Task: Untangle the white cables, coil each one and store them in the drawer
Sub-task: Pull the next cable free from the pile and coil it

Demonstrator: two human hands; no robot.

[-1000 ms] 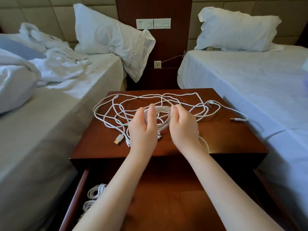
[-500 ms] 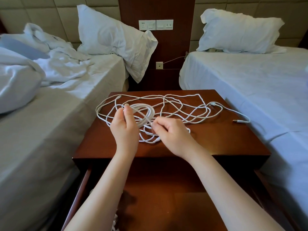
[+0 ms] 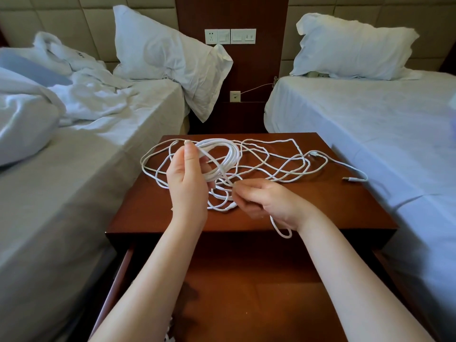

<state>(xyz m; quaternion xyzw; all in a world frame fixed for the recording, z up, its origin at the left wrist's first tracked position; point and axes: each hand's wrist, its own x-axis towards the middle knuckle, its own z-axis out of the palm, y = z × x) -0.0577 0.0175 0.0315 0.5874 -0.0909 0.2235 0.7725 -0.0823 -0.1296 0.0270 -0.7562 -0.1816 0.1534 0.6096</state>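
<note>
Left hand (image 3: 188,183) grips the coil (image 3: 222,156), right hand (image 3: 264,201) pinches a loose strand. Cables (image 3: 283,164) look light and floppy, so I'd hold the coil bundle firmly.

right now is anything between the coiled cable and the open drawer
Nothing solid does. The coiled white cable in the left hand trails into the loose white tangle on the brown nightstand; only the forearms cross the open brown wooden drawer.

No readable text; small dark marking (image 3: 81,55) on crumpled white cloth (image 3: 81,77) illegible
</note>
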